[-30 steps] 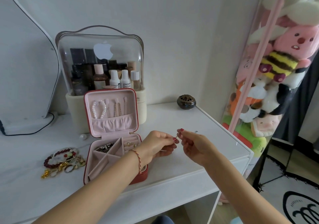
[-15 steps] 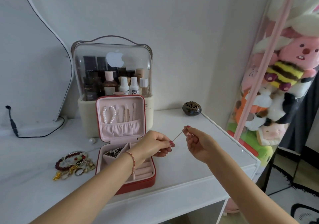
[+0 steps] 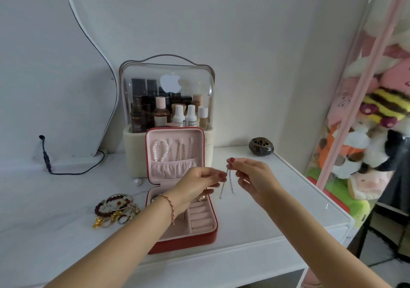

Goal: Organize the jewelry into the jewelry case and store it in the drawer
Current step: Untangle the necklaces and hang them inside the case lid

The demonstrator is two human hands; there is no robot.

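Note:
A red jewelry case (image 3: 200,240) with pink lining stands open on the white desk (image 3: 66,239). Its raised lid (image 3: 175,154) holds a pearl bracelet (image 3: 160,150) and thin chains. My left hand (image 3: 199,184) and right hand (image 3: 250,175) are lifted just right of the case, each pinching the top of a thin silver chain (image 3: 228,182) whose two ends dangle between them. A pile of bead bracelets and gold pieces (image 3: 115,210) lies left of the case. My left forearm hides part of the case's front compartments.
A clear-domed cosmetics box (image 3: 167,101) full of bottles stands behind the case. A loose pearl (image 3: 138,181) lies beside it. A small dark incense burner (image 3: 261,146) sits at the back right. A black cable (image 3: 66,170) runs at the left. A plush-toy bag (image 3: 372,132) stands off the desk's right edge.
Both hands have risen and come closer together. The chain, stretched taut between them before, now hangs down in two strands.

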